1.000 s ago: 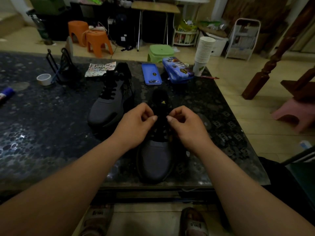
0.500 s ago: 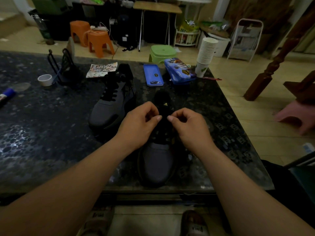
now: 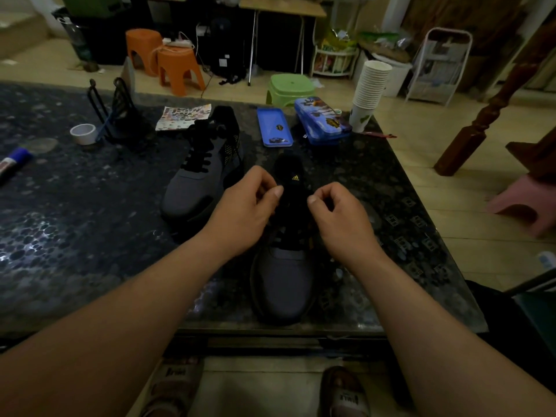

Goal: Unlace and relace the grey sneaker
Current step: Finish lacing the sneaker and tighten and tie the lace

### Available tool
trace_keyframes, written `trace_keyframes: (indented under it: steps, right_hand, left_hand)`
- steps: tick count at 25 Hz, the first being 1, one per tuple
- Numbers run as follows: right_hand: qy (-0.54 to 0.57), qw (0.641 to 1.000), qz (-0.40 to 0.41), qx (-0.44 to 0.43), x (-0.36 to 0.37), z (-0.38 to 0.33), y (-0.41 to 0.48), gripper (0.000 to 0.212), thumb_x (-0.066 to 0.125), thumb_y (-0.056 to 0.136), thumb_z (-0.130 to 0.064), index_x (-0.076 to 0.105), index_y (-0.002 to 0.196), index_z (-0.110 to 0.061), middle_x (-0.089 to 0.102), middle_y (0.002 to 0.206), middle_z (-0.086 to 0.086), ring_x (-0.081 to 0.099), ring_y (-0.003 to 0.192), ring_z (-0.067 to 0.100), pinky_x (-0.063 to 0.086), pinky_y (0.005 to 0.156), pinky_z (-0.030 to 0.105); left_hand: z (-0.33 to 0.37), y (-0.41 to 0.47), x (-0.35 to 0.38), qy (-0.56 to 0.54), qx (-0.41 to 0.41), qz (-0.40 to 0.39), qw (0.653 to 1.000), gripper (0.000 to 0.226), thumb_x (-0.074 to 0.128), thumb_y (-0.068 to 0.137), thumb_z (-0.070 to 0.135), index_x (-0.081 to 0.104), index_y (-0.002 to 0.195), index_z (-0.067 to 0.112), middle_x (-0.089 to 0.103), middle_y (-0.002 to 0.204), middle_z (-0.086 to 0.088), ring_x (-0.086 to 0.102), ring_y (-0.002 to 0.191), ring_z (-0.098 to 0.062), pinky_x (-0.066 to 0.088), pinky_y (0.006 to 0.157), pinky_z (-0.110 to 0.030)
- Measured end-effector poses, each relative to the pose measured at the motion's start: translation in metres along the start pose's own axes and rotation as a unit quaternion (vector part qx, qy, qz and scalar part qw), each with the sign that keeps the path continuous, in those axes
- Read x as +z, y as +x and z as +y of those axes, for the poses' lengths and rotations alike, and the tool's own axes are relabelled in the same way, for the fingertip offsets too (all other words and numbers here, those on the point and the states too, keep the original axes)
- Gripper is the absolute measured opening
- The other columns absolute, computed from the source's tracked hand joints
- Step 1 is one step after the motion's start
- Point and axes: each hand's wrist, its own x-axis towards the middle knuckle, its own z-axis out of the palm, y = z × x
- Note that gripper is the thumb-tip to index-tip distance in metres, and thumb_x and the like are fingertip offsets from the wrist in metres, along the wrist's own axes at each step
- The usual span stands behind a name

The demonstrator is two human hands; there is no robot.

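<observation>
Over grey sneaker (image 3: pixel 282 278) tongue: left hand (image 3: pixel 243 207), right hand (image 3: pixel 341 219), fingers (image 3: pixel 277 193) curled, each pinching black lace (image 3: pixel 287 239).

The left hand (image 3: pixel 243 212) and right hand (image 3: pixel 343 218) pinch the laces (image 3: pixel 288 233) and fill the space over the grey sneaker (image 3: pixel 282 281). The second sneaker (image 3: pixel 198 182) stands just beside the left hand, blocking that side. Beyond, a blue lid (image 3: pixel 273 127), a pencil case (image 3: pixel 322 121) and a stack of cups (image 3: pixel 371 88) line the far edge. Open table (image 3: pixel 75 236) stretches wide to the left, and a narrower bare strip runs right of the right hand.
</observation>
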Motion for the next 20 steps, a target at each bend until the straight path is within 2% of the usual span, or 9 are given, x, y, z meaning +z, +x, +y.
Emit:
trace_keyframes:
  steps: [2, 5, 8, 10, 12, 15, 17, 20]
  right_hand:
    - [0.01, 1.0, -0.009, -0.008, 0.001, 0.0, 0.0, 0.01, 0.071, 0.095, -0.03, 0.066, 0.091, -0.021, 0.066, 0.078, -0.008, 0.058, 0.068, 0.001, 0.046, 0.063, 0.019]
    - [0.003, 1.0, -0.012, -0.022, 0.001, -0.002, 0.0, 0.007, 0.072, 0.095, -0.022, 0.068, 0.09, -0.02, 0.064, 0.074, -0.009, 0.056, 0.065, -0.002, 0.043, 0.062, 0.014]
    - [0.005, 0.999, -0.033, 0.012, -0.005, -0.005, 0.003, 0.013, 0.067, 0.096, -0.022, 0.065, 0.084, -0.02, 0.061, 0.069, -0.009, 0.052, 0.059, 0.0, 0.042, 0.06, 0.021]
    - [-0.007, 0.998, -0.049, 0.04, -0.009, -0.009, 0.006, 0.016, 0.063, 0.097, -0.023, 0.063, 0.082, -0.018, 0.061, 0.071, -0.007, 0.054, 0.064, 0.006, 0.042, 0.061, 0.028]
    - [-0.009, 0.997, -0.048, 0.056, -0.01, -0.011, 0.008, 0.019, 0.06, 0.097, -0.024, 0.063, 0.08, -0.018, 0.064, 0.075, -0.005, 0.059, 0.072, 0.013, 0.044, 0.064, 0.031]
    - [0.033, 0.996, -0.06, 0.051, -0.009, -0.007, 0.009, 0.019, 0.065, 0.097, -0.034, 0.064, 0.086, -0.019, 0.067, 0.08, -0.003, 0.065, 0.076, 0.017, 0.053, 0.073, 0.039]
    - [0.049, 0.996, -0.074, 0.02, -0.007, -0.003, 0.007, 0.015, 0.07, 0.095, -0.033, 0.065, 0.089, -0.02, 0.066, 0.078, -0.006, 0.063, 0.073, 0.011, 0.055, 0.074, 0.041]
    - [0.053, 0.996, -0.071, -0.012, -0.006, -0.001, 0.007, 0.009, 0.07, 0.096, -0.021, 0.068, 0.088, -0.022, 0.068, 0.075, -0.009, 0.062, 0.072, 0.007, 0.056, 0.075, 0.038]
  left_hand:
    - [-0.003, -0.001, 0.002, 0.016, -0.013, -0.009, 1.0, 0.013, 0.069, 0.098, 0.03, 0.06, 0.093, 0.022, 0.066, 0.079, 0.003, 0.063, 0.071, -0.01, 0.058, 0.071, -0.039]
    - [-0.005, 0.0, 0.005, 0.012, -0.02, -0.006, 1.0, 0.013, 0.072, 0.095, 0.028, 0.061, 0.089, 0.022, 0.064, 0.076, 0.004, 0.059, 0.068, -0.008, 0.051, 0.065, -0.029]
    - [-0.004, 0.0, 0.008, 0.01, -0.021, -0.008, 1.0, 0.015, 0.072, 0.095, 0.026, 0.061, 0.087, 0.021, 0.059, 0.07, 0.009, 0.051, 0.062, -0.001, 0.042, 0.061, -0.021]
    - [-0.004, 0.002, 0.006, 0.02, -0.024, -0.014, 0.999, 0.017, 0.071, 0.096, 0.028, 0.059, 0.086, 0.022, 0.059, 0.069, 0.008, 0.05, 0.061, -0.003, 0.042, 0.06, -0.025]
    - [-0.004, 0.006, 0.004, 0.032, -0.031, -0.02, 0.999, 0.018, 0.067, 0.098, 0.03, 0.057, 0.086, 0.02, 0.063, 0.071, 0.004, 0.057, 0.064, -0.012, 0.049, 0.063, -0.034]
    - [-0.004, 0.01, 0.0, -0.001, -0.057, -0.033, 0.998, 0.017, 0.062, 0.102, 0.026, 0.057, 0.091, 0.013, 0.07, 0.08, -0.005, 0.069, 0.077, -0.024, 0.059, 0.076, -0.047]
    - [-0.004, 0.008, -0.001, -0.032, -0.066, -0.054, 0.996, 0.016, 0.065, 0.101, 0.026, 0.059, 0.094, 0.014, 0.071, 0.083, -0.005, 0.069, 0.076, -0.02, 0.059, 0.077, -0.045]
    - [-0.004, 0.005, -0.002, -0.058, -0.063, -0.074, 0.994, 0.008, 0.068, 0.099, 0.02, 0.063, 0.095, 0.015, 0.068, 0.082, -0.001, 0.06, 0.072, -0.007, 0.054, 0.073, -0.035]
